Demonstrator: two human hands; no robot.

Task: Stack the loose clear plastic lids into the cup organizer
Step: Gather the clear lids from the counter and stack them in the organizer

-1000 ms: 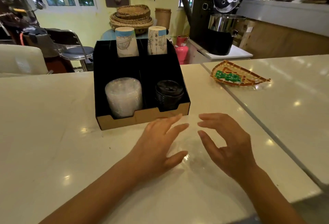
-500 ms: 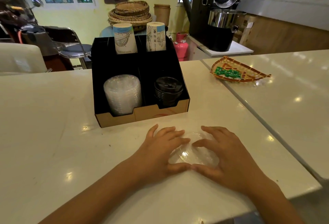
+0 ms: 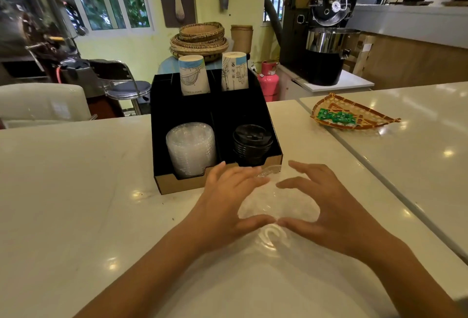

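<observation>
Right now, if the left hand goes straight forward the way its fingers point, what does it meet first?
Probably the cup organizer's cardboard front lip, just beyond the left hand; depth there is unclear.

A pale, glossy table (image 3: 76, 191) carries a black-and-cardboard cup organizer (image 3: 215, 183) near its middle. Just in front of the organizer lie loose clear plastic lids (image 3: 276, 206) — flat on the surface. Well to the organizer's right, past a seam, sits a woven tray (image 3: 354, 117) of green sweets.
</observation>
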